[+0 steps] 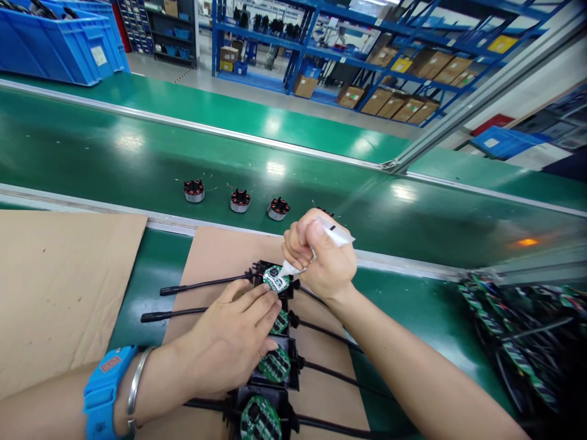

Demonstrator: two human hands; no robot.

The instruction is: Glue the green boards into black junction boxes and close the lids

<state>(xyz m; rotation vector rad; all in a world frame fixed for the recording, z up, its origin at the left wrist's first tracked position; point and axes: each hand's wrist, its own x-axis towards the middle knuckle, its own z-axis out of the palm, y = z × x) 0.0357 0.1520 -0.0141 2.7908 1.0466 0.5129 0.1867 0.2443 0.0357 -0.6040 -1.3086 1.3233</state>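
Observation:
My right hand [328, 250] is closed round a white squeeze tube [338, 233]. The tube's nozzle points down at the farthest round green circuit board [274, 278], where white paste shows on the surface. My left hand [238, 333] lies palm down with outstretched fingers, its fingertips at that board's near edge. Beneath and beside it are more round boards [275, 365] in black housings, partly covered by the hand. The nearest board [260, 418] sits uncovered in its housing [285, 406]. Black cables [202, 284] run out on both sides of the row.
Several copper-wound motor stators [194, 190] stand on the green strip [114, 153] beyond. Cardboard sheets [59, 275] lie on the bench. At right is a pile of boards and cables [527, 342]. A blue bin [59, 46] stands at back left, a metal post [458, 104] at right.

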